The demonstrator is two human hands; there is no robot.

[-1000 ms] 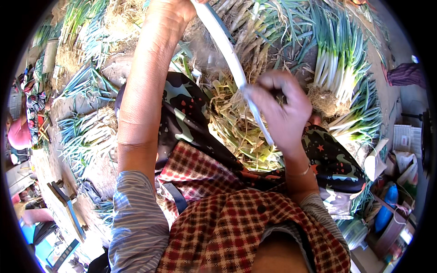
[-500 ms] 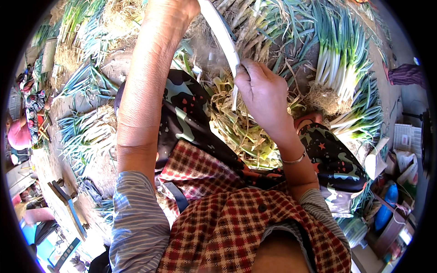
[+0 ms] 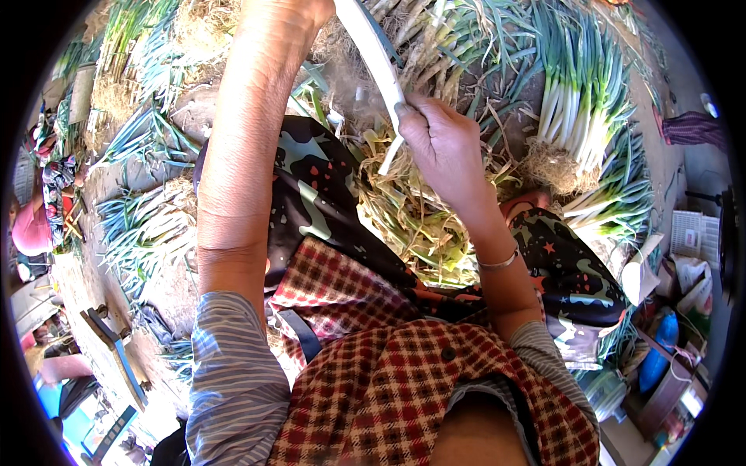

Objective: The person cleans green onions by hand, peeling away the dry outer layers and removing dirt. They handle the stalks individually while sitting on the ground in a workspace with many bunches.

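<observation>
A long white scallion stalk [image 3: 371,53] slants down from the top edge, with a strip of green leaf along its right side. Closed round its lower part is my right hand [image 3: 443,144], thumb pressed on the stalk. Beneath that thumb hangs a short pale strip [image 3: 392,154], perhaps a loosened outer layer. My left hand [image 3: 299,11] reaches up beside the stalk's upper part; the top edge cuts off its fingers, so its grip is hidden. Dry yellowish peelings [image 3: 416,229] are heaped below my right hand, between my legs.
Trimmed scallions [image 3: 579,101] with rooty ends stand bundled at the right; more scallions [image 3: 151,225] lie at the left. Untrimmed stalks [image 3: 435,46] are piled ahead. A blue bottle [image 3: 660,349] stands lower right. Another person's sleeve [image 3: 694,128] shows at the right edge.
My right hand has shifted slightly up and to the left along with the stalk. The pale strip below it has swung to the left. My left forearm has moved slightly left.
</observation>
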